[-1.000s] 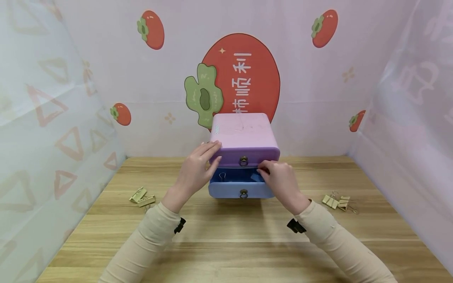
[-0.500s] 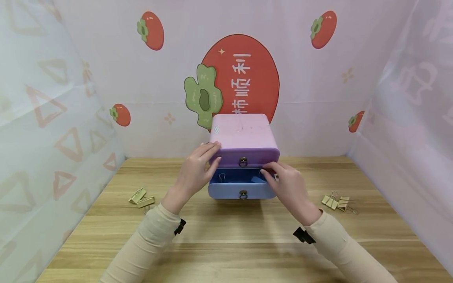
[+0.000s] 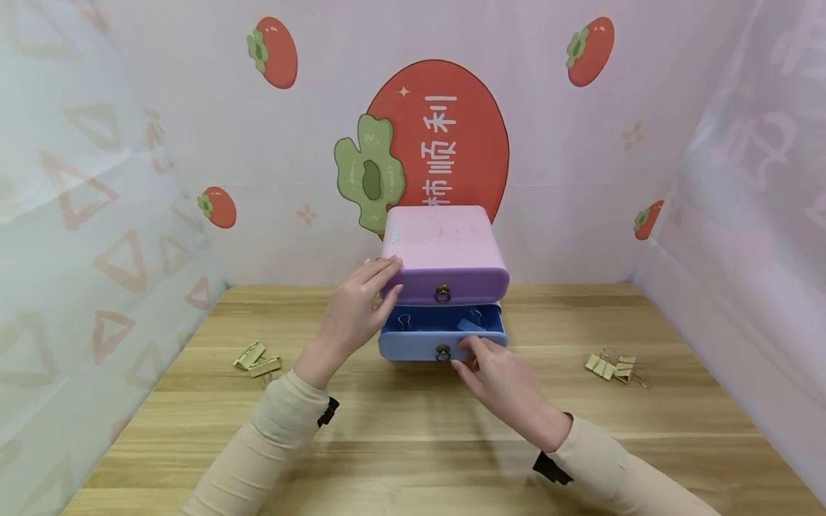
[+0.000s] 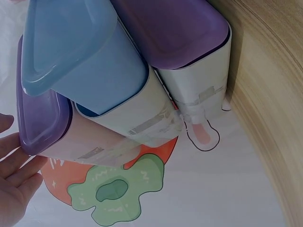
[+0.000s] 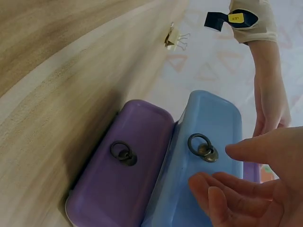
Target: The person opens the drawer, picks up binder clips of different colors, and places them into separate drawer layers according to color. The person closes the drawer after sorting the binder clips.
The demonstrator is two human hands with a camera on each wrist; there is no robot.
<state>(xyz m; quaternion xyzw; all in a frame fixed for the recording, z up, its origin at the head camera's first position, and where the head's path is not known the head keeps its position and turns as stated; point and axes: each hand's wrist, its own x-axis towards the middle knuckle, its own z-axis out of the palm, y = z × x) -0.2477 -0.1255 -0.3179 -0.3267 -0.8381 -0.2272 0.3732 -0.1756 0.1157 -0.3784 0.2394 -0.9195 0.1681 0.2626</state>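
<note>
A small chest of drawers [image 3: 445,236] with a pink top stands at the middle of the table. Its blue drawer [image 3: 413,347] is pulled out; the purple drawer [image 3: 477,285] above it is in. Inside the blue one lies a blue binder clip [image 3: 470,325] at the right, and wire handles stand up at the left. My left hand [image 3: 351,312] rests its fingers on the left edge of the purple front. Loosely bent fingers of my right hand [image 3: 506,376] are at the blue front, thumb near the ring pull [image 5: 203,147], holding nothing visible.
Yellow binder clips [image 3: 265,368] lie on the table at the left, and more yellow binder clips [image 3: 601,367] at the right. A lower purple drawer [image 5: 123,175] shows below the blue one. Printed cloth [image 3: 548,251] hangs behind and on both sides.
My right hand has come out from the blue drawer's right side and down to its front. The blue binder clip stays inside. My left hand has hardly moved.
</note>
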